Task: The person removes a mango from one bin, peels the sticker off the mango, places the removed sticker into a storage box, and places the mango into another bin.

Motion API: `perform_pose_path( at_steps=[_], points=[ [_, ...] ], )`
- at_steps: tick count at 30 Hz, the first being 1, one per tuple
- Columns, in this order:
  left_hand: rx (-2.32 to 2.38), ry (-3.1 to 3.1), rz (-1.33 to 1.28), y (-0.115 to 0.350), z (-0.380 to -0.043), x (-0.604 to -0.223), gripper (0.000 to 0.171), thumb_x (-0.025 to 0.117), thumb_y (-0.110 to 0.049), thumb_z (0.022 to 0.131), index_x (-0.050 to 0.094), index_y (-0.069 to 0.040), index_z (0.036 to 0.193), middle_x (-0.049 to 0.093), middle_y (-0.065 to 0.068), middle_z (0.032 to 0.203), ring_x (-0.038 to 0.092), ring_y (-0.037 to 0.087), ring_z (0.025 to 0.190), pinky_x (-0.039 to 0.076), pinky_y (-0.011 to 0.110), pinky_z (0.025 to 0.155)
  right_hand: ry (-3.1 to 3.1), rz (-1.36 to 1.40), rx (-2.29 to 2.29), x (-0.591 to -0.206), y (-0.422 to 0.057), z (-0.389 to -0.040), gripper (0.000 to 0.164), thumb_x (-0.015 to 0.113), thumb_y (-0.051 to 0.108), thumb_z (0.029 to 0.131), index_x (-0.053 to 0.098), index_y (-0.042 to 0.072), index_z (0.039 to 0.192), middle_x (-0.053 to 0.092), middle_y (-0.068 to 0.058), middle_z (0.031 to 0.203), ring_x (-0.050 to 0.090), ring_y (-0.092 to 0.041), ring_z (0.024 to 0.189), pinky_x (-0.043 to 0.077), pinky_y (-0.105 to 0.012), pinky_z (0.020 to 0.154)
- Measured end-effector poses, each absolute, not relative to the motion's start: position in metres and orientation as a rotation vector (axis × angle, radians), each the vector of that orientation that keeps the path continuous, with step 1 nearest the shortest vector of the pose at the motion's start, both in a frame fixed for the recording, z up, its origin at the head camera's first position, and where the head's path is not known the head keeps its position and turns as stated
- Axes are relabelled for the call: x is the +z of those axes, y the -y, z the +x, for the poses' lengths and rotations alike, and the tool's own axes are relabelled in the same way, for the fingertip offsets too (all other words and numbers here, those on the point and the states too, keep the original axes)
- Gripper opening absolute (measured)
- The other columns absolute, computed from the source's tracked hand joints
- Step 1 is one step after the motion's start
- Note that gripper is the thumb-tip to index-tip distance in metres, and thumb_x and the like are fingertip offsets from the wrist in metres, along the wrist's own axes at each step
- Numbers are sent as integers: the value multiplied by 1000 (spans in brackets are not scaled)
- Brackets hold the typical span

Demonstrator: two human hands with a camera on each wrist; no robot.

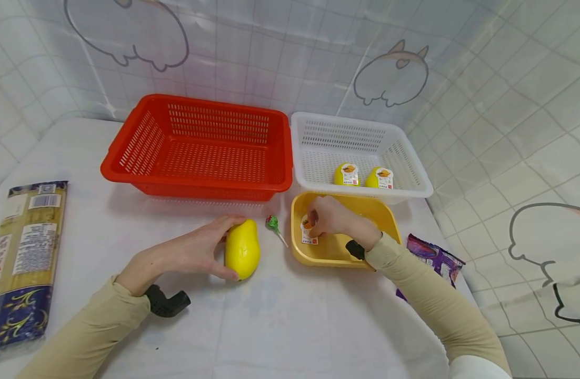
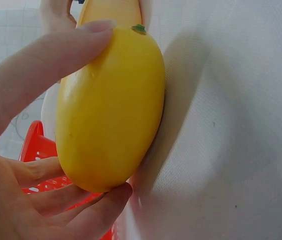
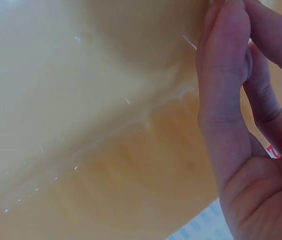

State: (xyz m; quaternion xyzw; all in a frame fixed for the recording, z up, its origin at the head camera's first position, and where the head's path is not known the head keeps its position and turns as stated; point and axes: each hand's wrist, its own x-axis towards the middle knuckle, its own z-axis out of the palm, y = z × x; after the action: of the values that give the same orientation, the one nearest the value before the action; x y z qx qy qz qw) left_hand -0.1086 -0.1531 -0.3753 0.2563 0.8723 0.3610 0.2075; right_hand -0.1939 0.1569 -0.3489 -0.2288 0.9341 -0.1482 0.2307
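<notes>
My left hand [image 1: 195,250] grips a yellow mango [image 1: 243,250] lying on the white cloth, thumb on the near side and fingers round the far end. In the left wrist view the mango [image 2: 113,110] shows a small green stem spot, close to the thumb. Inside the yellow basin [image 1: 394,226], my right hand [image 1: 335,217] has curled fingers at a white label [image 1: 310,238] with a fruit picture, near the left wall. Seen from the right wrist, the thumb and fingers [image 3: 224,75] come together, and a corner of the label shows behind them.
Behind stand a red basket [image 1: 219,184] and a white basket [image 1: 413,168] holding two labelled yellow mangoes [image 1: 339,175]. A green-wrapped lollipop [image 1: 272,222] lies between mango and basin. Pasta packaging [image 1: 29,252] lies at far left, a purple packet [image 1: 434,258] beside the right forearm.
</notes>
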Motion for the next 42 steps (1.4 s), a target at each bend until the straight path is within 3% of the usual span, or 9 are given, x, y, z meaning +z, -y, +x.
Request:
perform_pose_path(
  at_steps=[4, 12, 29, 42],
  points=[
    [1002, -2432, 714, 153, -109, -375, 112, 91, -44, 67, 29, -7, 153, 37, 10, 152, 46, 26, 130, 43, 49, 112, -2570, -626, -403, -350, -157, -194, 19, 84, 13, 78, 65, 8, 76, 59, -1, 71, 58, -14, 63, 49, -20, 57],
    [1028, -2422, 709, 153, -108, -377, 110, 92, -41, 67, 30, -10, 153, 37, 7, 152, 45, 25, 131, 42, 49, 112, -2615, -716, -326, -350, -158, -193, 20, 86, 18, 77, 68, 9, 76, 59, 1, 70, 52, -16, 69, 40, -22, 60],
    [1032, -2417, 704, 152, -108, -376, 109, 92, -40, 68, 30, -11, 152, 38, 6, 150, 45, 25, 131, 41, 49, 113, -2535, -722, -339, -349, -165, -195, 18, 82, 22, 82, 72, 9, 91, 65, -4, 86, 54, -18, 80, 46, -25, 71],
    [1017, -2418, 690, 153, -108, -375, 109, 91, -43, 68, 30, -10, 152, 38, 8, 150, 45, 27, 130, 41, 51, 112, -2528, -721, -372, -349, -175, -193, 19, 83, 20, 81, 73, 9, 93, 64, 0, 80, 55, -15, 75, 46, -24, 69]
  ],
)
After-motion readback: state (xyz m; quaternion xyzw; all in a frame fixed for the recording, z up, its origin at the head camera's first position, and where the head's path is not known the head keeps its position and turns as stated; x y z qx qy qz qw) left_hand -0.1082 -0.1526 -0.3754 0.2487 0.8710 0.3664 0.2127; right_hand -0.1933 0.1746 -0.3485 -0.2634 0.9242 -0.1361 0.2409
